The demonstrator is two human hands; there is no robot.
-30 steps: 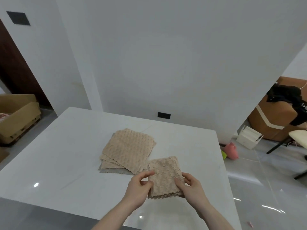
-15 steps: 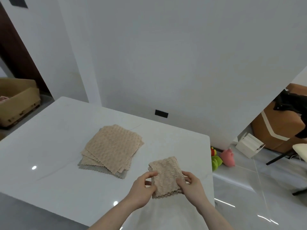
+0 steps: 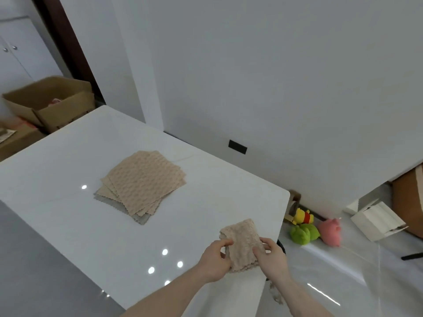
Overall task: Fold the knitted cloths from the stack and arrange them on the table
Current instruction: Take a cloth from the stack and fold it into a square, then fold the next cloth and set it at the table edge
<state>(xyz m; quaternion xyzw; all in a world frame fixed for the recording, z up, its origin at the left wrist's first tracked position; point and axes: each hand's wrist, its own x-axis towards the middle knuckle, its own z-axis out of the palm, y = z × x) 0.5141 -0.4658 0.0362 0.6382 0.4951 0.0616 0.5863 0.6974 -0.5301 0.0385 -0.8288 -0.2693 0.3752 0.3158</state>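
A folded beige knitted cloth is held just above the white table, close to its right edge. My left hand pinches the cloth's left side and my right hand grips its right side. A stack of several flat beige cloths, with a grey one at the bottom, lies on the middle of the table, up and to the left of my hands.
Open cardboard boxes stand on the floor beyond the table's far left corner. Plush toys, yellow, green and pink, lie on the floor right of the table, next to a white box. The wall runs behind the table.
Both hands carried the folded cloth rightward toward the table's right edge, away from the stack. The view has swung, so the stack now sits further left and up.
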